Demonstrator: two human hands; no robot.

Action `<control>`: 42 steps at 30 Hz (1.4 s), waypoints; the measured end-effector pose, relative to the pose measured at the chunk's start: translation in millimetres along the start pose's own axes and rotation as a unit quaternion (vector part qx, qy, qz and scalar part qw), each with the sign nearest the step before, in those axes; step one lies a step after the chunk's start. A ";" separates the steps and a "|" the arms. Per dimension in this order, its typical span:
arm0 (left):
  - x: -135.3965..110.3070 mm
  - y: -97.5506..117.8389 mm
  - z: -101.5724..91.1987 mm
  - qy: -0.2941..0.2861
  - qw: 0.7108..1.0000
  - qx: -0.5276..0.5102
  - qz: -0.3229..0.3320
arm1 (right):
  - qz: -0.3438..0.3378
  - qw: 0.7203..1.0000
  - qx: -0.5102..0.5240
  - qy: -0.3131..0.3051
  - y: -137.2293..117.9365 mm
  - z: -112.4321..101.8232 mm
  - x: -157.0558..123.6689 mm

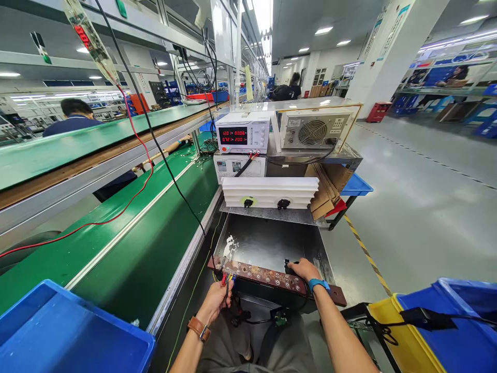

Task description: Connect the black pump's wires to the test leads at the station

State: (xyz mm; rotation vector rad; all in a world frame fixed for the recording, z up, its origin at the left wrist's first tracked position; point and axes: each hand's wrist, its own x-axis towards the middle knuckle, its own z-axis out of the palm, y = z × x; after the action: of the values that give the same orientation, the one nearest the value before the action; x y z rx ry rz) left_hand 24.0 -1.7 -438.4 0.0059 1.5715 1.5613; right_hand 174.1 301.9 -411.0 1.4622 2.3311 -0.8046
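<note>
My left hand, a brown watch strap on its wrist, is pinched on thin red and yellow wire ends at the left end of a brown strip studded with metal terminals. My right hand, with a blue wristband, rests over the strip's middle, fingers curled round a small black plug. Behind the strip lies a dark metal tray with a white smear. A black cable runs under the strip toward my lap.
White foam trays are stacked behind, under a power supply with red digits and a fan unit. A green conveyor belt runs along the left, with a person seated beyond it. Blue bin bottom left; yellow and blue bins bottom right.
</note>
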 end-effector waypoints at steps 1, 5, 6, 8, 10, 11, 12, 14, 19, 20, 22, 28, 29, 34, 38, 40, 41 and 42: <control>1.2 -0.2 -1.0 0.000 1.000 -0.001 0.000 | 0.000 1.000 0.001 0.002 0.5 0.4 0.8; 5.0 -2.9 -5.3 0.009 1.000 -0.013 -0.007 | 0.000 1.000 0.000 0.003 1.5 1.5 3.0; 5.9 -3.7 -6.4 0.010 1.000 -0.015 -0.008 | 0.000 1.000 -0.002 0.002 1.4 1.3 2.8; 7.9 -5.3 -8.9 0.012 1.000 -0.018 -0.010 | 0.001 1.000 -0.006 -0.001 0.6 0.5 1.3; 9.9 -6.9 -11.2 0.012 1.000 -0.019 -0.010 | 0.001 1.000 -0.008 -0.006 -0.7 -0.9 -1.1; 11.0 -7.8 -12.2 0.010 1.000 -0.018 -0.010 | 0.001 1.000 -0.008 -0.008 -1.4 -1.6 -2.3; 12.2 -8.6 -13.3 0.008 1.000 -0.017 -0.010 | 0.002 1.000 -0.008 -0.009 -2.0 -2.2 -3.4; 14.5 -10.1 -15.5 0.002 1.000 -0.011 -0.008 | 0.003 1.000 -0.009 -0.011 -3.0 -3.0 -4.6; 19.1 -10.4 -22.6 -0.022 1.000 0.021 -0.004 | 0.008 1.000 -0.008 -0.004 -3.2 -1.3 -1.7; 19.8 -9.5 -24.3 -0.029 0.999 0.028 -0.005 | 0.009 1.000 -0.008 -0.002 -2.9 -0.7 -0.7; 21.4 -6.9 -27.6 -0.043 0.998 0.039 -0.011 | 0.010 1.000 -0.008 0.002 -2.5 0.3 0.6; 25.5 0.0 -36.6 -0.097 0.994 0.047 -0.029 | 0.000 1.000 -0.011 0.005 -2.1 0.9 0.4; 24.9 0.1 -37.5 -0.105 0.993 0.040 -0.028 | -0.001 1.000 -0.010 0.006 -2.1 0.9 0.4; 14.4 -3.3 -36.1 -0.128 0.992 -0.016 -0.008 | 0.002 1.000 -0.006 0.007 -1.5 1.7 1.7; 8.1 -10.0 -31.5 -0.129 0.990 -0.060 0.013 | -0.003 1.000 -0.006 0.000 -1.4 1.5 1.6; 8.4 -15.8 -30.6 -0.115 0.989 -0.084 0.027 | -0.005 1.000 -0.007 -0.002 -1.3 0.8 0.5; 9.2 -19.1 -30.6 -0.101 0.990 -0.093 0.037 | -0.005 1.000 -0.006 -0.003 -1.3 0.4 -0.2; 10.0 -22.3 -30.7 -0.086 0.991 -0.097 0.047 | -0.005 1.000 -0.005 -0.003 -1.4 -0.1 -1.0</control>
State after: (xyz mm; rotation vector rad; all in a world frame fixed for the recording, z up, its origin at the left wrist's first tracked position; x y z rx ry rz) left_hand 13.0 -25.1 -467.9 0.1053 1.2982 1.7327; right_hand 173.4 300.8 -410.0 1.4421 2.3367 -0.7976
